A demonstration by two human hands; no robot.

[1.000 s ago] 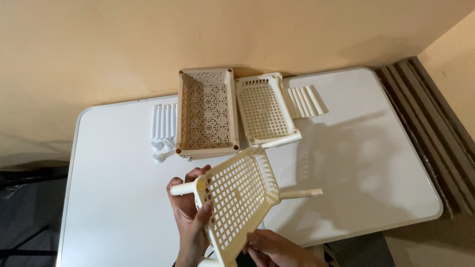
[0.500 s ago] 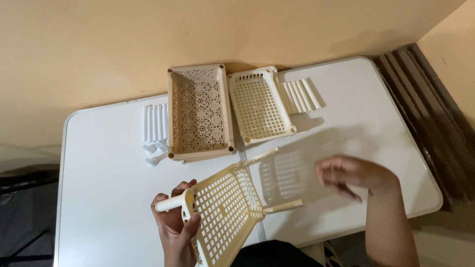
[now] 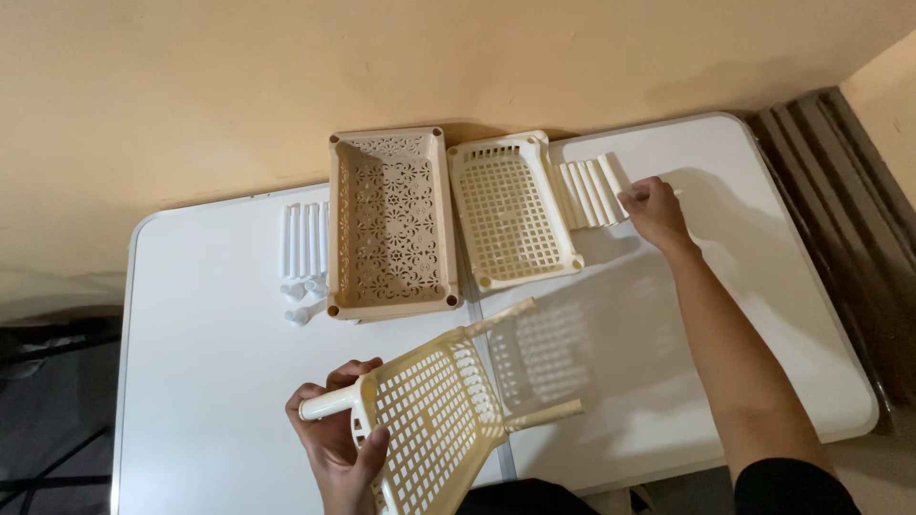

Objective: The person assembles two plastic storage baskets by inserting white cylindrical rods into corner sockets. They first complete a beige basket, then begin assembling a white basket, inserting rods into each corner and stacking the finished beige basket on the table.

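- The left hand [image 3: 334,443] grips a cream lattice tray [image 3: 434,420] with posts, tilted above the white worktop [image 3: 210,362].
- The right hand [image 3: 654,210] touches a row of white tubes [image 3: 590,193].
- Two cream baskets [image 3: 391,224] lie side by side, more white tubes to their left.

Single head-worn camera looking steeply down from above, facing the beige wall [image 3: 382,67], taking in the whole white folding table [image 3: 210,381], hands close below
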